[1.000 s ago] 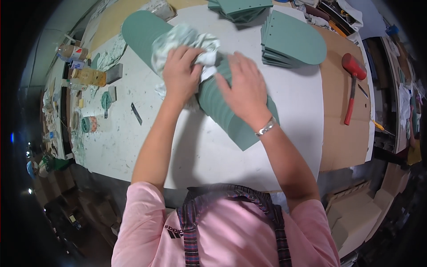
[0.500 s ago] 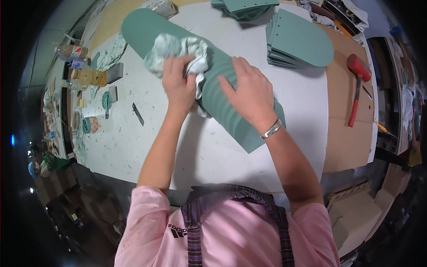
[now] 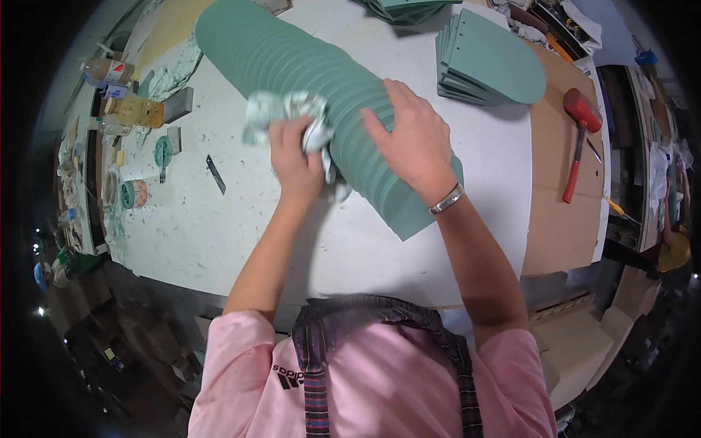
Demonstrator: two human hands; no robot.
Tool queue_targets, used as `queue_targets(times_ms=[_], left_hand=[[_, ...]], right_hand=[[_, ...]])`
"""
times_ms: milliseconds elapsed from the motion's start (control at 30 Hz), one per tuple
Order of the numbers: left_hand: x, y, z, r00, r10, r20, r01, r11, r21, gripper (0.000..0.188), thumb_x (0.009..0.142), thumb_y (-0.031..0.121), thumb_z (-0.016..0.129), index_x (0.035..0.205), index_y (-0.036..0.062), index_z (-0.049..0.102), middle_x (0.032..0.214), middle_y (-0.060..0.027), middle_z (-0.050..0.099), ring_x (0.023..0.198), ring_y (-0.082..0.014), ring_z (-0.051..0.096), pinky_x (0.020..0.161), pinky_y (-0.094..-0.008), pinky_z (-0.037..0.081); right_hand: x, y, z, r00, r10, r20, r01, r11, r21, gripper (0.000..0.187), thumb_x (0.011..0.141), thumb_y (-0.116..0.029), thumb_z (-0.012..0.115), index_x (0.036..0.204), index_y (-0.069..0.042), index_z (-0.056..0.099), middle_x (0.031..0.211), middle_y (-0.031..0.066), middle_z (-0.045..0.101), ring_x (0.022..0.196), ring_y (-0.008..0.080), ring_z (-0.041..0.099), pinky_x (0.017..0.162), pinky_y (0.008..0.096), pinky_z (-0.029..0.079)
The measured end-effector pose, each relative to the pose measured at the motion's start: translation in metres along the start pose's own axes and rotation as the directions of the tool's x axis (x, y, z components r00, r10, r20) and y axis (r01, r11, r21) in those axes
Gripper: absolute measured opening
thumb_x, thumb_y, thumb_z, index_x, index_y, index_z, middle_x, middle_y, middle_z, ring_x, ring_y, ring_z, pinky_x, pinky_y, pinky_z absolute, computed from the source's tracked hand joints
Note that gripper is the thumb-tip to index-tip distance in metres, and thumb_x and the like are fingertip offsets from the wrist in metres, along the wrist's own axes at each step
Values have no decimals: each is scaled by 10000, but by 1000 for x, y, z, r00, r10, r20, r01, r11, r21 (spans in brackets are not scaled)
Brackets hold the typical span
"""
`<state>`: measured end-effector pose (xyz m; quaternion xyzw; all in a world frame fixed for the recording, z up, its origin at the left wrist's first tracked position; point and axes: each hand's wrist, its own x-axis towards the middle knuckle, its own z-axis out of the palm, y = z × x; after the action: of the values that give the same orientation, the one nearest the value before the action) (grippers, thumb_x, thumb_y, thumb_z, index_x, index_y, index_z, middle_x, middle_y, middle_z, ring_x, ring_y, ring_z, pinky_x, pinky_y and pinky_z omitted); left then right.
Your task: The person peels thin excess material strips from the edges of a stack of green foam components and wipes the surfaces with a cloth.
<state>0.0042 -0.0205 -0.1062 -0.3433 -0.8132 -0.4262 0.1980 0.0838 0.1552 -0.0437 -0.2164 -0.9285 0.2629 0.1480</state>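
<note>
A long row of overlapping green panels (image 3: 292,62) with rounded ends lies fanned out diagonally across the white worktable (image 3: 248,241). My left hand (image 3: 296,157) grips a crumpled white rag (image 3: 281,109) with green stains, at the near left edge of the row; the rag is smeared by motion. Fingers outstretched and thumb apart, my right hand (image 3: 414,139) rests on the panels toward the row's near right end. A bracelet (image 3: 447,198) circles the right wrist.
Bottles (image 3: 139,111), grey blocks (image 3: 177,104), a green-smeared jar (image 3: 133,194) and a utility knife (image 3: 215,174) occupy the left side. To the right are stacked green panels (image 3: 493,58) and a red mallet (image 3: 581,109) on brown cardboard (image 3: 555,219).
My left hand has drawn the rag off the top of the panels toward their near left edge. The right hand stays spread on the row. The whole view has shifted slightly.
</note>
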Motion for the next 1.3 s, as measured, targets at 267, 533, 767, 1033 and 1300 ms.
queue_targets(times_ms=[267, 533, 767, 1033, 1300], left_hand=[[5, 6, -34, 963, -267, 43, 269, 932, -243, 451, 742, -75, 545, 1186, -13, 596, 1012, -204, 618, 897, -370, 618, 827, -391, 509], [-109, 14, -25, 916, 43, 400, 25, 986, -164, 495, 674, -132, 519, 1086, 78, 694, 949, -144, 609, 908, -313, 590, 804, -391, 497], [-18, 47, -60, 956, -173, 235, 228, 946, -229, 432, 730, -122, 545, 1121, 14, 667, 1046, -143, 621, 943, -299, 602, 832, -341, 493], [-24, 8, -54, 902, 36, 431, 77, 967, -242, 428, 657, -117, 523, 997, 46, 725, 1003, -107, 637, 932, -304, 589, 843, -375, 497], [155, 46, -11, 806, 265, 529, -249, 963, -103, 331, 735, -8, 566, 1026, 53, 711, 988, -80, 651, 960, -267, 588, 863, -404, 471]], right_hand=[[-4, 2, 4, 998, -54, -37, 52, 997, -57, 505, 894, -371, 616, 1217, 15, 589, 1127, 135, 661, 995, 331, 638, 852, 436, 515], [-3, -1, 6, 998, -64, -24, 63, 997, -41, 481, 907, -364, 603, 1225, -2, 589, 1170, 119, 658, 980, 338, 641, 830, 442, 522], [-5, 24, -18, 994, -98, -49, 104, 983, 150, 636, 890, -428, 630, 1308, 41, 532, 1303, 209, 589, 1173, 374, 573, 986, 429, 459], [2, 29, -31, 988, -14, 155, -12, 987, 163, 792, 845, -506, 669, 1359, 65, 475, 1357, 229, 547, 1250, 369, 526, 1023, 412, 434], [28, 8, -16, 917, -1, 399, -41, 995, 96, 826, 739, -572, 744, 1225, 59, 526, 1156, 214, 638, 1060, 358, 629, 896, 419, 507]])
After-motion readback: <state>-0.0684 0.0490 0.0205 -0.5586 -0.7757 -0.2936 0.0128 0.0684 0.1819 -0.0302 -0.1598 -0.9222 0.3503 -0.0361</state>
